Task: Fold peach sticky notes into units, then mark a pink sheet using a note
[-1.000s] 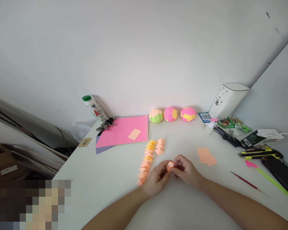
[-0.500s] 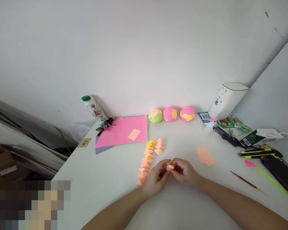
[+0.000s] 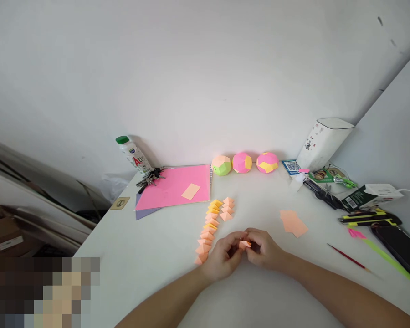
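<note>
A small folded piece of orange paper (image 3: 245, 244) is pinched between my left hand (image 3: 226, 253) and my right hand (image 3: 264, 247), low over the table. Fingers of both hands are closed around it and hide part of it. Just left of my left hand runs a column of folded paper pieces (image 3: 207, 236), peach and yellow-orange. A shorter row of peach folded pieces (image 3: 227, 209) stands beside its upper end. Flat peach paper sheets (image 3: 293, 223) lie to the right, beyond my right hand.
Three paper balls (image 3: 242, 163) line the wall. A pink sheet (image 3: 177, 182) bears a peach slip (image 3: 191, 192) and keys (image 3: 151, 178), near a bottle (image 3: 134, 156). At right are a white container (image 3: 324, 145), a box (image 3: 369, 197), a utility knife (image 3: 371, 217), a phone (image 3: 401, 250) and a brush (image 3: 350, 257).
Both hands have shifted slightly toward me and the fingertips have come closer together. The folded paper has moved a little down and right, and has turned between the fingers.
</note>
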Tool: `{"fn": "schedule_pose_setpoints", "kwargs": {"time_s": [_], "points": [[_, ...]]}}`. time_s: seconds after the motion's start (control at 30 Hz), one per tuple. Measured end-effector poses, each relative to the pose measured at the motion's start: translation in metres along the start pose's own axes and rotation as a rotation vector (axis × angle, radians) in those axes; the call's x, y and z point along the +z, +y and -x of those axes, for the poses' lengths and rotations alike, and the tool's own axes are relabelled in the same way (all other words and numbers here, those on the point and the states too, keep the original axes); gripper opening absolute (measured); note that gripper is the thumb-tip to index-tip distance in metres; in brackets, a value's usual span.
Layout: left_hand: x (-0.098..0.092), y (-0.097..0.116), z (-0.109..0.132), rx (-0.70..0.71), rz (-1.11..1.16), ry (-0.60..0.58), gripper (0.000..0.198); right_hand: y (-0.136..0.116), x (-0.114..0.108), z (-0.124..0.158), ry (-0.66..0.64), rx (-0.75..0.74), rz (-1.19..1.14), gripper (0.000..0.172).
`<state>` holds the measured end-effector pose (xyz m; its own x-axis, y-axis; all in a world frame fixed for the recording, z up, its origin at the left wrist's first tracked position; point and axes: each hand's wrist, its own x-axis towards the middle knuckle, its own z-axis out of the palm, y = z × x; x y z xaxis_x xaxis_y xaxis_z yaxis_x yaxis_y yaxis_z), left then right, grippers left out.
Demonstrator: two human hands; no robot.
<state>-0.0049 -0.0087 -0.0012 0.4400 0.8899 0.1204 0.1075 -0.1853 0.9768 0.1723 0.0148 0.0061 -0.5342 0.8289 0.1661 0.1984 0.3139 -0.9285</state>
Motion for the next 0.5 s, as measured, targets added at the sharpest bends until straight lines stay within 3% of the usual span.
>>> {"fn": "schedule_pose_setpoints", "kwargs": {"time_s": [0.23,0.5], "points": [[-0.001,0.0049,-0.0005,-0.119,0.124,0.004,0.029,-0.0028,0.0,0.0014,-0.006,0.007,-0.059,0.014],[-0.0018,0.0062,-0.0005,-0.156,0.181,0.029,0.032,-0.0036,-0.0005,0.0001,-0.016,0.017,-0.048,0.013]]}}
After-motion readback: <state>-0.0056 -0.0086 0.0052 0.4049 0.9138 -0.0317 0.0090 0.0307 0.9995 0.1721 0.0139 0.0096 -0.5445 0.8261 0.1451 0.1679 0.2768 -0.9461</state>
